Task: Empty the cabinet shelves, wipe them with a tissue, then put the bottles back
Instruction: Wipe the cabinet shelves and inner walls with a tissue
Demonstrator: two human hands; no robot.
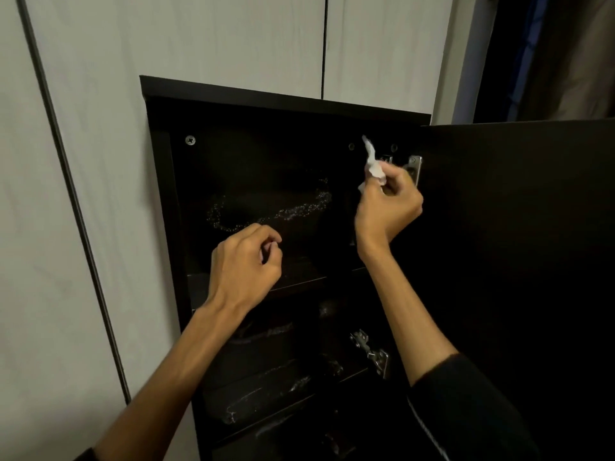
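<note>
Dark cabinet [159, 168] top shelf [299, 281] bare; right hand [387, 207] grip pinches tissue [372, 164]; left hand [248, 261] curled, empty.

Crumpled white tissue [374, 168], seemingly pinched.

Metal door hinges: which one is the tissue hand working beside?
The upper silver metal hinge, right behind the right hand pinching the white crumpled tissue. The lower hinge sits well below.

**A home, by the look of it: bedroom or hallway storage**

Pale wood-grain wardrobe doors [213, 41] fill the wall, a small dark cabinet [286, 104] mounted against them, its door [519, 227] swung open on metal hinges [371, 352]. At top right, hanging cloth [572, 54] in a dim opening.
</note>
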